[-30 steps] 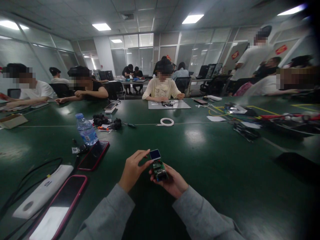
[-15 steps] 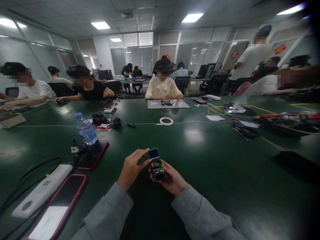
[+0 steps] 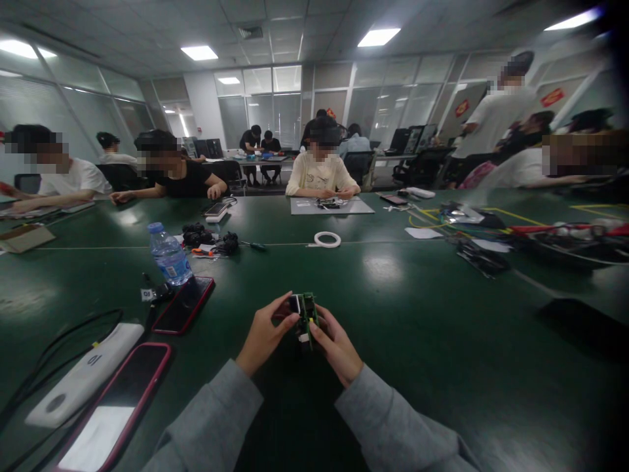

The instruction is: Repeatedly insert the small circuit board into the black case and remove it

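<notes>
Above the green table, my right hand grips a small green circuit board, its thumb on the near face and its fingers behind. The board stands nearly edge-on to me, with a pale block at its lower end. At its left side sits a small display screen, turned so that mostly its edge shows. My left hand pinches the screen between thumb and fingers, close against the board. Whether the screen is joined to the board is hard to see.
On the left lie two red-edged phones, a white power bank with black cables, and a water bottle. Ahead are bundled black cables and a white tape roll. Wires and tools lie right. Co-workers sit across.
The circuit board has turned from facing me to nearly edge-on. The screen has turned with it, its dark face now swung away, and my right thumb has come to the near face.
</notes>
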Tool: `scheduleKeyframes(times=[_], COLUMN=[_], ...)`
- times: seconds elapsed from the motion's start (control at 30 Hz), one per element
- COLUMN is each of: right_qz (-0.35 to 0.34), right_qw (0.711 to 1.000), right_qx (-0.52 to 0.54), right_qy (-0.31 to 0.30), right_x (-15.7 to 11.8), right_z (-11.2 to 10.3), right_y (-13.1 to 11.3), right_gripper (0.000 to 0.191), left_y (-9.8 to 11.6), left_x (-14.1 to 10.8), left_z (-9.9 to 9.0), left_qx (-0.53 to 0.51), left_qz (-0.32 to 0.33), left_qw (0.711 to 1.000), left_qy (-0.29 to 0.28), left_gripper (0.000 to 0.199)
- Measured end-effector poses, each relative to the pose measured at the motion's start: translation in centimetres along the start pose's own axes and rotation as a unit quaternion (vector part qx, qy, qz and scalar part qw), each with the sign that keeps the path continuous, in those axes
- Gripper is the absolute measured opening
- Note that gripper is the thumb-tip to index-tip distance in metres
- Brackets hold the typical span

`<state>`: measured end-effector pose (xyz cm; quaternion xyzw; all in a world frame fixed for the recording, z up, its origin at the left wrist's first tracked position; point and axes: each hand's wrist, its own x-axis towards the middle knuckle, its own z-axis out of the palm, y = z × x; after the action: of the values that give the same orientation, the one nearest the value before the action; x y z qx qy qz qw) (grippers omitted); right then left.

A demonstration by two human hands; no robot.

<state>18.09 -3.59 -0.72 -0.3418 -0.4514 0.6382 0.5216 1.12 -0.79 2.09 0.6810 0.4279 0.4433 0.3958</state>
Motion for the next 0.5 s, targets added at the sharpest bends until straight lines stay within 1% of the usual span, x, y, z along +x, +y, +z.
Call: scheduleKeyframes(times=[0.07, 0.13, 0.2, 0.33, 0.5], right_qz=[-0.04, -0.076, -0.096, -0.106, -0.108], right_qw=[0.998, 0.992, 0.988, 0.985, 0.983], right_qx=[-0.056, -0.098, -0.119, -0.133, -0.148], right_qy=[0.003, 0.001, -0.007, -0.009, -0.002], right_x=[0.1, 0.1, 0.1, 0.0, -0.1], right_z=[0.0, 0.1, 0.3, 0.6, 0.5], right_y=[0.1, 0.1, -0.1, -0.3, -0.1], right_gripper=[0.051, 0.051, 0.052, 0.052, 0.052], left_y=[-0.1, -0.3, -0.5, -0.5, -0.5], left_x=[-0.1, -0.1, -0.1, 0.0, 0.1], left_z=[0.6, 1.1, 1.4, 1.5, 1.5], left_qx=[-0.062, -0.109, -0.141, -0.168, -0.17], left_qz=[-0.027, -0.046, -0.06, -0.068, -0.067], left_qw=[0.998, 0.993, 0.988, 0.984, 0.983], left_qy=[-0.012, -0.007, 0.001, 0.001, -0.002], left_gripper=[0.054, 0.056, 0.057, 0.057, 0.055])
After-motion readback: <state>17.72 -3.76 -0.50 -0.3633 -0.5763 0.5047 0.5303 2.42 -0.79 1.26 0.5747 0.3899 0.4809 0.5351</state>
